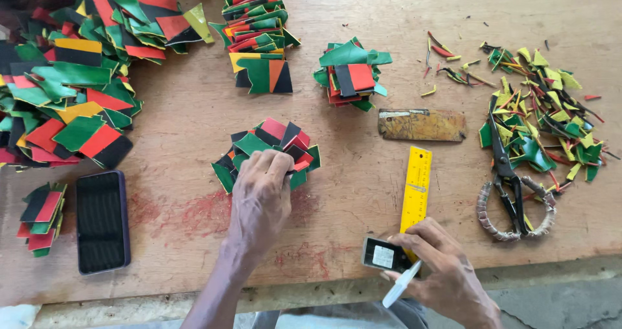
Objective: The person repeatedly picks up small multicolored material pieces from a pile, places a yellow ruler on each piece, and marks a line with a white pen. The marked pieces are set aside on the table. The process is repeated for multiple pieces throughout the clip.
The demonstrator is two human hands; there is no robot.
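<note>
Wooden table [194,118] fills the frame; a large heap of red, green, black and yellow cut pieces [61,82] lies upper left, a scrap pile [547,118] with scissors [508,180] sits right, a dark phone [102,221] lower left, and a yellow ruler [416,188] right of centre. Left hand [259,196], centre frame, lies fingers-down on a small pile of pieces [272,147], gripping its near edge. Right hand [444,270], lower right, grasps a white pen [400,285] and presses fingertips on a small black rectangular piece [383,256] touching the ruler's lower end.
</note>
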